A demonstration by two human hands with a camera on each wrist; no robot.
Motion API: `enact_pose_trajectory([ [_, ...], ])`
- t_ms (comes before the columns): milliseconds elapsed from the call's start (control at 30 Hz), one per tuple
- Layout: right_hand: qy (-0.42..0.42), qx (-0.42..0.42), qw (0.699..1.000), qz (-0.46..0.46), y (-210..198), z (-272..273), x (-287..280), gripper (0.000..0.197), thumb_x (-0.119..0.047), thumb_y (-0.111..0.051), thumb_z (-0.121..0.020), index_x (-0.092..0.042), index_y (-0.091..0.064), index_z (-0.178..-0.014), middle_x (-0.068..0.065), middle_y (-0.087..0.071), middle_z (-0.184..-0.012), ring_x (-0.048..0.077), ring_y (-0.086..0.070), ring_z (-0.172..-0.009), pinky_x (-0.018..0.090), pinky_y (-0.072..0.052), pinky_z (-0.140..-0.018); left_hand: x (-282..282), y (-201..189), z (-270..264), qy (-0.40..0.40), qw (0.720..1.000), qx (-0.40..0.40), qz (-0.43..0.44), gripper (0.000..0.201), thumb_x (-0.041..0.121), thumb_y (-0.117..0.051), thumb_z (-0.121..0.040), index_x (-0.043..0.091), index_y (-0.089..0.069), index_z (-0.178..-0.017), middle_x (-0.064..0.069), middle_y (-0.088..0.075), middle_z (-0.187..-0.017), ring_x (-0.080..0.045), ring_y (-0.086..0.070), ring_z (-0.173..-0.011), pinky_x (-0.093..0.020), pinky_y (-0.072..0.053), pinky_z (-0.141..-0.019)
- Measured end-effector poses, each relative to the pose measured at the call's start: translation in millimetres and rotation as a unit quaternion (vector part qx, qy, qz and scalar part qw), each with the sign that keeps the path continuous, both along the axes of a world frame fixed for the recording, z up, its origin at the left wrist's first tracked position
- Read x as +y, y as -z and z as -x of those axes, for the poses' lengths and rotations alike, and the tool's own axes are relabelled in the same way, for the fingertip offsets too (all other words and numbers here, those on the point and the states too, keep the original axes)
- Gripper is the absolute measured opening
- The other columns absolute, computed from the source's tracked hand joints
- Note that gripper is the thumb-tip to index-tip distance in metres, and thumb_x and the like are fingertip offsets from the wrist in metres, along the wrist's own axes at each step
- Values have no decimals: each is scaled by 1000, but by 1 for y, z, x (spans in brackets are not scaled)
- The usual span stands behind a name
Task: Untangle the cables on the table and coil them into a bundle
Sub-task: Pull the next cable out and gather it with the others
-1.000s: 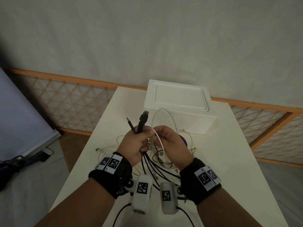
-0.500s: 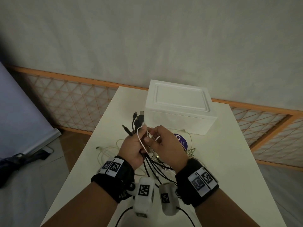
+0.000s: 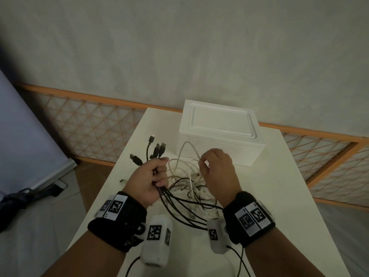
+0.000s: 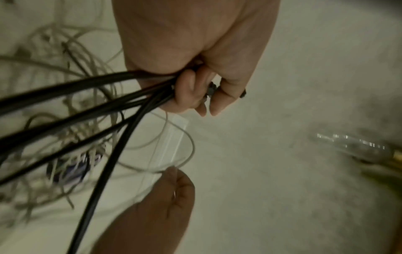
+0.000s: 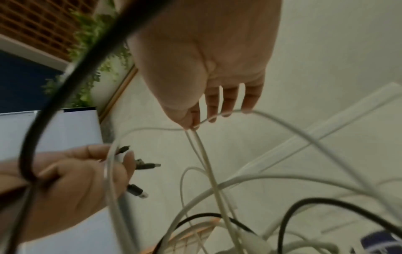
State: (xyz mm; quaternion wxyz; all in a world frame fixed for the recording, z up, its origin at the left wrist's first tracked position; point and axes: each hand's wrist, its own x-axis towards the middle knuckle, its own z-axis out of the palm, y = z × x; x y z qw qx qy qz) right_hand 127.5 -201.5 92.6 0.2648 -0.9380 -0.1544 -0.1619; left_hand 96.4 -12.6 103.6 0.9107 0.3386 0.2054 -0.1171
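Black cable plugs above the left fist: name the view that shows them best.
The head view: all four black plugs fan out clearly above the left hand. The right wrist view shows a few, blurred, beside that hand. The left wrist view shows mainly the black cords entering the fist, plugs hidden.

The black cables [image 3: 179, 204] run out of the head view's bottom edge. In the left wrist view the white cables [image 4: 65, 68] at left are blurred, and a purple thing [image 4: 71, 171] beneath them is unreadable. A shiny object [image 4: 359, 147] at right is smeared beyond recognition.
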Motion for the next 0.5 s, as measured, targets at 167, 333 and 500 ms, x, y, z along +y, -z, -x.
enact_pose_trajectory([
  [167, -42, -113, 991, -60, -19, 11, 15, 11, -17, -54, -88, -11, -62, -91, 5, -59, -105, 18, -51, -96, 18, -30, -87, -18, -15, 9, 21, 1000, -13, -6, 12, 19, -64, -79, 8, -61, -82, 3, -49, -60, -1, -26, -31, -14, -21, -31],
  [333, -137, -111, 984, 10, -21, 24, 28, 14, -16, -50, -89, -5, -60, -88, 8, -56, -95, 21, -55, -77, 29, -47, -72, -25, -19, 2, -18, 997, -40, -60, 13, 20, -62, -88, 9, -66, -94, 1, -68, -81, -2, -27, -36, -14, -24, -34],
  [500, -140, 101, 985, 3, -10, 19, 27, 9, -14, -51, -91, -10, -44, -87, 5, -54, -73, 21, -50, -60, 33, -36, -54, -34, -30, 5, -30, 982, -138, -125, 11, 13, -55, -92, 9, -62, -85, 2, -60, -72, -3, -26, -37, -15, -24, -35],
])
